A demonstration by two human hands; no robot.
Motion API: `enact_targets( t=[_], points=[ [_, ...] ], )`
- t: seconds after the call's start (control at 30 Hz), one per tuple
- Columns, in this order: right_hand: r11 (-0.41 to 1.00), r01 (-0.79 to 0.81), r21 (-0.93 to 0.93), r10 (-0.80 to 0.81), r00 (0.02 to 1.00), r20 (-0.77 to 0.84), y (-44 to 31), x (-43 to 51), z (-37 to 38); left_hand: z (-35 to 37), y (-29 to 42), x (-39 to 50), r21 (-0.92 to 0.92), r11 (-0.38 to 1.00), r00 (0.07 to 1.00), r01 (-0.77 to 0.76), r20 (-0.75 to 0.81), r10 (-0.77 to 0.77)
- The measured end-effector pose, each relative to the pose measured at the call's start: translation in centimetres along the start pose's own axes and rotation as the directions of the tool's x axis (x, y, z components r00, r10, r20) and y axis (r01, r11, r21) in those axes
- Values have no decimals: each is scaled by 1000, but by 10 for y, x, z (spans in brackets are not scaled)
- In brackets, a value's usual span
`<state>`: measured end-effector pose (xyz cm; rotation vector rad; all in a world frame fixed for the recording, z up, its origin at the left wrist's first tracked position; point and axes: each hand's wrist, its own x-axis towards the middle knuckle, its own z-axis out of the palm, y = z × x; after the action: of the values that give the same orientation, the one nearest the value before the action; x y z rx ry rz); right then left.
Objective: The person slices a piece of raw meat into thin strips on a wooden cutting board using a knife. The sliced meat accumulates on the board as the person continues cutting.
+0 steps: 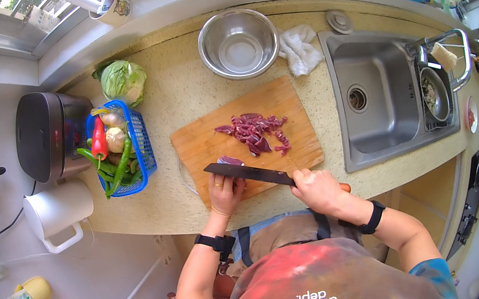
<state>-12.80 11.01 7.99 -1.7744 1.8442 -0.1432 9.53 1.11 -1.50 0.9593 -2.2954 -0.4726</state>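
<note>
My right hand [318, 189] grips the handle of a kitchen knife [249, 174] with a dark, broad blade. The blade lies slantwise over a piece of raw red meat [230, 161] near the front left of a wooden cutting board [199, 137]. Fingers bent, my left hand [226, 192] holds that piece close against the near side of the blade, which hides part of the meat and the fingertips. Farther back on the board is a loose pile of cut meat strips [255, 130].
Left of the board stands a blue plastic basket [142, 142] of peppers and garlic, with a cabbage [124, 81] behind it. A steel bowl [239, 44] and a white cloth [300, 50] are at the back. To the right is a steel sink [381, 124]; a white kettle [58, 210] stands far left.
</note>
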Motion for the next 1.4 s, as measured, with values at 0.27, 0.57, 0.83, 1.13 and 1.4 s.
enact_targets(
  t=[0.27,0.57,0.83,1.13,1.4],
  points=[
    [997,1,-83,8,993,116,-2,-18,-17,3,-5,-6,-1,999,999,35,-20,-35],
    [991,22,-133,0,986,164,-11,1,-16,2,-8,-5,-25,997,997,69,-20,-70],
    [992,104,-75,-98,992,73,-30,53,9,3,-9,1,-72,995,997,72,-7,-72],
    [997,29,-74,-14,981,194,-15,33,0,5,-12,-1,-62,990,992,123,12,-123],
    [1000,-26,5,24,975,219,-21,55,6,5,-14,2,-77,993,995,84,-40,-87]
  ],
)
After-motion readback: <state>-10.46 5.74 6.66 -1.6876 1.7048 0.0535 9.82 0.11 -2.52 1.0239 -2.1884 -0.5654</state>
